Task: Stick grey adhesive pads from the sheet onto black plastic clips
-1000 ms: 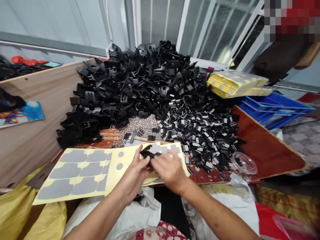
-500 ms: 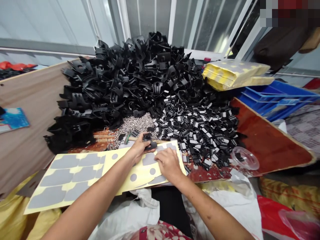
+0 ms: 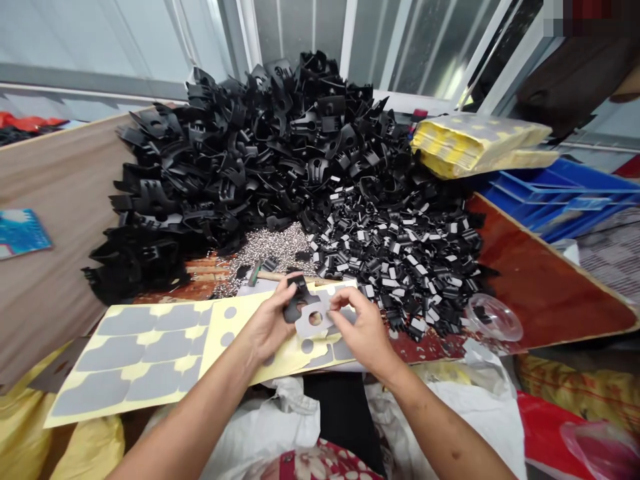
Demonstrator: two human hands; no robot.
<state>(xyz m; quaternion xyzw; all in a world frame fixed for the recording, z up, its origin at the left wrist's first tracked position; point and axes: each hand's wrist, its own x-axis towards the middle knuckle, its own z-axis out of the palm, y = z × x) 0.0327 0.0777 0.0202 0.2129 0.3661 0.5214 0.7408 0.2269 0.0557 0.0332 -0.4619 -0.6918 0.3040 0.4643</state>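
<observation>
My left hand (image 3: 270,320) is closed around a black plastic part (image 3: 296,293) above the yellow sticker sheet (image 3: 217,333). Between finger and thumb, my right hand (image 3: 361,327) pinches a grey sticker (image 3: 314,321) with a round hole in it. The sticker lies against or just in front of the black part; whether they touch is hard to tell. Grey shapes remain on the sheet's left part. Just behind my hands lies a hammer (image 3: 267,274) with a wooden handle.
A tall heap of black parts (image 3: 225,160) fills the back. Small black-and-grey clips (image 3: 400,260) lie to the right, beside metal rivets (image 3: 275,247). A clear plastic bowl (image 3: 494,317), a blue crate (image 3: 565,193) and a yellow sheet stack (image 3: 475,143) stand at the right.
My right hand has lifted a grey sticker off the sheet and moved it up to the black part. My left hand has turned the part, and the view has shifted slightly.
</observation>
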